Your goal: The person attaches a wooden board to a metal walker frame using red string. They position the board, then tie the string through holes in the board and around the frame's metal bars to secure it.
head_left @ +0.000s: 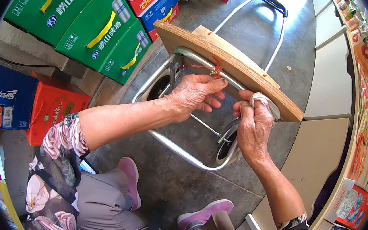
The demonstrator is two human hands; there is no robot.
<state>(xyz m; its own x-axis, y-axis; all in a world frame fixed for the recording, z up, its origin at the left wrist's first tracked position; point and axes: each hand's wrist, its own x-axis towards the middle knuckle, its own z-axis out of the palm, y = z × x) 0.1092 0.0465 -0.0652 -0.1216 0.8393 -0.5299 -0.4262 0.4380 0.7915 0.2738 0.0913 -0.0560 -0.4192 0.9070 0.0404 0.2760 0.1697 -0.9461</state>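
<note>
A silver tube-framed hand cart (182,152) is tipped over before me, with a wooden board (180,39) fastened along its upper tube. Red string (217,68) is knotted round the tube against the board. Just below that knot is my left hand (190,93), thumb stretched out and fingers loosely bent apart, with nothing visible in them. My right hand (254,129) is closed round a bunched white cloth or soft plastic strip (269,104) at the tube's right end. Part of the tube there is hidden by the hand.
Green drink cartons (90,29) with yellow handles are stacked at the left, beside blue and red cartons (159,11). A red box (55,103) stands nearer. The cart's handle (272,4) reaches away over the concrete floor. Along the right runs a shelf of packaged goods (353,207).
</note>
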